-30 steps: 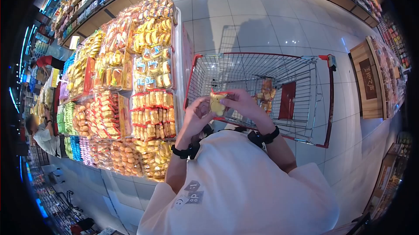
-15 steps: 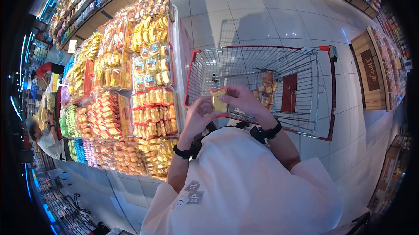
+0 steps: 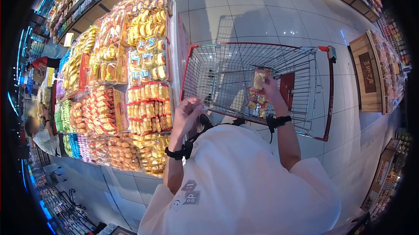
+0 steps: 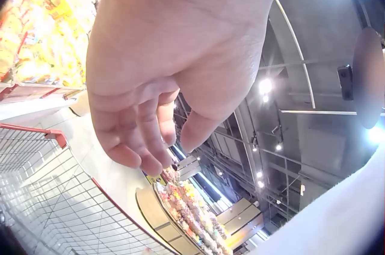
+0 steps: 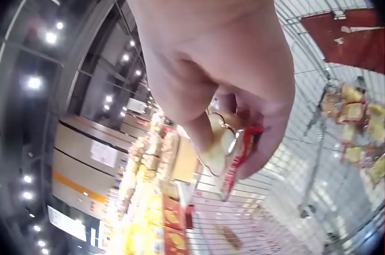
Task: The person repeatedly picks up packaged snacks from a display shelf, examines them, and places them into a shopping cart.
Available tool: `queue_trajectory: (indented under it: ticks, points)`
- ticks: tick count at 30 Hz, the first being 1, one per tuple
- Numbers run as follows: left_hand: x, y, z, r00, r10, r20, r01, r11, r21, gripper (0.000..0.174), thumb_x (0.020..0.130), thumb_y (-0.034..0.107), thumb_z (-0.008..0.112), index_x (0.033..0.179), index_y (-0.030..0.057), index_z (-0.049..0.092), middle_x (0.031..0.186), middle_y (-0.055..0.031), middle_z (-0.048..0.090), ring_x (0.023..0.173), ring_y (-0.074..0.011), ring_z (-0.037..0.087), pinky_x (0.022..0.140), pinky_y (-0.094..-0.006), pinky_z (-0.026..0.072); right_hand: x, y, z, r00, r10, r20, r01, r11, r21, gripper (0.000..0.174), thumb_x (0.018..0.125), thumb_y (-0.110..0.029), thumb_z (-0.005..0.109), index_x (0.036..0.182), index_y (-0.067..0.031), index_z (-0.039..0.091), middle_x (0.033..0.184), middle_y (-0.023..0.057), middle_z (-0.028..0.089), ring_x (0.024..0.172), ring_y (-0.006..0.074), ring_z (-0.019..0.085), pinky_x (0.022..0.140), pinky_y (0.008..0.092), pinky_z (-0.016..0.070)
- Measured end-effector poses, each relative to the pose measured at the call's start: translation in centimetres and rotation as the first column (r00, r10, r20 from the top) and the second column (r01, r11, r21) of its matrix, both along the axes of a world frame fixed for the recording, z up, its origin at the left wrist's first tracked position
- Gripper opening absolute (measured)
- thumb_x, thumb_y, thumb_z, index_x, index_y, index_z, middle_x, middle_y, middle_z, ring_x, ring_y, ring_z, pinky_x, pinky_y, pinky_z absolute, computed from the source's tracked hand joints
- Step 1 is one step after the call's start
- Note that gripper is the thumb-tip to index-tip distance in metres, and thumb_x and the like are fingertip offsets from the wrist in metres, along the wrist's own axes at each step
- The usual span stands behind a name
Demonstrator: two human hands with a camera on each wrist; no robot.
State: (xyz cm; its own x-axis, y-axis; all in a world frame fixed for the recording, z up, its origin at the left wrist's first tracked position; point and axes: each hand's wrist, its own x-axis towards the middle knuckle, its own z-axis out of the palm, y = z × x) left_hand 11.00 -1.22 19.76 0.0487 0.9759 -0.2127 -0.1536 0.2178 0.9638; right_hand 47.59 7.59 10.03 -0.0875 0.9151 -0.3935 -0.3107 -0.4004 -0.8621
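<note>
Over the wire shopping cart [image 3: 220,44], my right hand [image 3: 271,91] grips a small packaged bun [image 3: 259,77]. The right wrist view shows the bun's clear, red-edged wrapper [image 5: 231,157] between thumb and fingers. Below this hand, several similar packets [image 3: 256,102] lie on the cart floor. My left hand [image 3: 187,113] hangs in the air between the cart's near left corner and the bread display. Its fingers [image 4: 129,128] curl loosely with nothing in them.
A large display [image 3: 148,67] heaped with packaged breads stands left of the cart. Another person [image 3: 43,134] is beyond its far side. To the right is a wooden stand [image 3: 369,73] with more goods. Stocked shelves [image 3: 94,3] line the back.
Both hands were together at the bun near the cart's near side. The right hand has carried it rightward over the packets, while the left hand has come away and moved slightly left.
</note>
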Motion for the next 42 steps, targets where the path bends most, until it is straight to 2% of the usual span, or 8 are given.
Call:
queue_trajectory:
  ticks: [2,4,6,19,24,32,37,42]
  points:
    - [-0.6,-0.1,-0.2,1.0,-0.006,-0.024,0.006,1.0,0.016,0.025,0.093,-0.003,0.063,0.117,0.0,0.057,0.099,-0.0054,0.067,0.091,-0.0124,0.066,0.081,-0.0268,0.055,1.2,-1.2,-4.6,0.994,0.065,0.089,-0.062,0.997,-0.041,0.032,0.093,-0.014,0.066,0.12,-0.0007,0.057,0.112,0.009,0.061,0.098,0.0197,0.066,0.08,0.0384,0.0612]
    - [-1.2,-0.1,-0.3,0.992,-0.079,-0.095,0.081,0.997,0.016,0.023,0.094,-0.003,0.06,0.116,0.0013,0.057,0.101,-0.004,0.066,0.091,-0.0113,0.064,0.079,-0.0271,0.0552,2.4,-2.8,-8.5,0.611,0.383,0.693,-0.309,0.921,-0.237,0.029,0.082,-0.01,0.075,0.109,-0.0015,0.065,0.091,0.0114,0.065,0.087,0.0178,0.069,0.065,0.0343,0.0594]
    - [-1.4,-0.3,-0.1,0.99,-0.078,-0.115,0.08,0.997,0.011,0.022,0.094,-0.003,0.06,0.116,0.0016,0.057,0.099,-0.0036,0.066,0.09,-0.0109,0.064,0.079,-0.0266,0.0547,4.0,-4.5,-13.1,0.466,0.496,0.733,-0.295,0.868,-0.4,0.024,0.076,-0.008,0.077,0.097,0.0018,0.068,0.082,0.0126,0.067,0.075,0.0168,0.07,0.055,0.0295,0.0545]
    - [-1.9,-2.3,-0.4,0.976,-0.028,-0.215,0.024,0.999,-0.022,0.021,0.092,-0.001,0.065,0.112,0.0,0.059,0.093,-0.0035,0.067,0.086,-0.0094,0.064,0.077,-0.0245,0.0519,4.7,-6.2,-15.3,0.388,0.432,0.814,-0.12,0.9,-0.419,0.041,0.072,-0.013,0.082,0.107,0.0044,0.067,0.095,0.013,0.071,0.079,0.0249,0.072,0.06,0.0346,0.0592]
    - [-2.7,-3.0,-0.8,0.959,-0.058,-0.278,0.045,0.998,-0.052,0.024,0.093,0.0,0.065,0.116,-0.0018,0.058,0.099,-0.0067,0.068,0.09,-0.0118,0.065,0.083,-0.0265,0.0525,4.8,-5.3,-16.0,0.651,0.506,0.565,-0.082,0.788,-0.611,0.029,0.079,-0.016,0.077,0.099,0.0006,0.065,0.084,0.0091,0.067,0.066,0.0212,0.066,0.053,0.0337,0.0533]
    - [-4.8,-4.2,-2.1,0.914,0.069,-0.4,-0.072,0.997,0.006,0.026,0.09,0.009,0.068,0.112,-0.0028,0.061,0.087,-0.0061,0.069,0.077,-0.0128,0.065,0.071,-0.0276,0.0528,4.3,-6.1,-14.7,0.767,0.445,0.463,-0.131,0.815,-0.565,0.015,0.09,-0.018,0.063,0.09,-0.0036,0.059,0.071,0.0035,0.058,0.053,0.0143,0.055,0.045,0.0309,0.0429]
    - [-8.2,-4.7,-4.6,0.704,0.309,-0.639,-0.325,0.941,0.097,0.024,0.086,0.013,0.07,0.104,-0.0025,0.067,0.085,-0.0122,0.071,0.074,-0.0196,0.069,0.068,-0.0325,0.0538,3.7,-6.5,-14.1,0.832,0.412,0.371,-0.136,0.801,-0.583,0.016,0.089,-0.019,0.067,0.09,-0.0028,0.063,0.07,0.0047,0.06,0.053,0.015,0.057,0.044,0.0301,0.0427]
    - [-11.5,-3.3,-6.6,0.376,0.535,-0.757,-0.6,0.763,0.241,0.028,0.083,0.015,0.073,0.105,0.0,0.065,0.082,-0.0155,0.071,0.072,-0.0303,0.07,0.067,-0.0386,0.0543,1.7,-6.9,-13.2,0.567,0.463,0.681,-0.204,0.88,-0.429,0.023,0.087,-0.019,0.066,0.099,0.0001,0.067,0.079,0.0091,0.068,0.062,0.0174,0.065,0.052,0.0316,0.0529]
